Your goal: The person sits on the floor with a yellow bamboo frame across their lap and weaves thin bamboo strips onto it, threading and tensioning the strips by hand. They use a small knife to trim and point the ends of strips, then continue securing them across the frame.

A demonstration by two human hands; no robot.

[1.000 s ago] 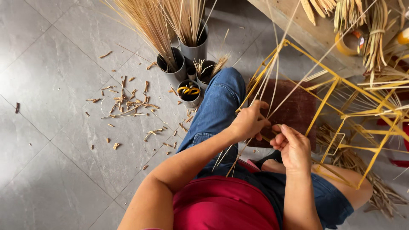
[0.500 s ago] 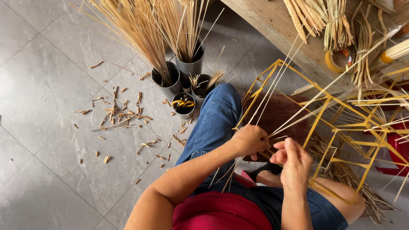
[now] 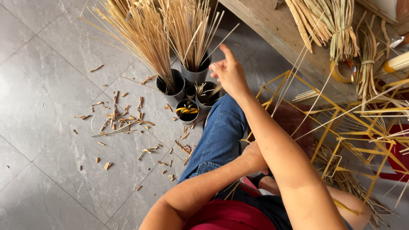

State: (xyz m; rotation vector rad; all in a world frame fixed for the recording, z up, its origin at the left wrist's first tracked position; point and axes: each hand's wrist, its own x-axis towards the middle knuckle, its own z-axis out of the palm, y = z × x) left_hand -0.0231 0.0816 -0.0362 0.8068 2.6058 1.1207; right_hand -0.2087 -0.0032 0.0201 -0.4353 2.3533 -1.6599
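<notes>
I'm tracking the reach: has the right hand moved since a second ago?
Yes. The right hand has left the yellow frame by the lap and stretched forward to the grey tubes holding reeds.

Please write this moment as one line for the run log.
right hand: open, reaching toward reed stalks in grey tube | left hand: at yellow frame, grip hidden

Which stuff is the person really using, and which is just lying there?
In use:
right hand reaching toward the tall pale reed sticks in grey round tubes
left hand by the yellow metal wire frame

Lying about:
small tan reed scraps on the grey tiled floor
tied straw bundles
</notes>
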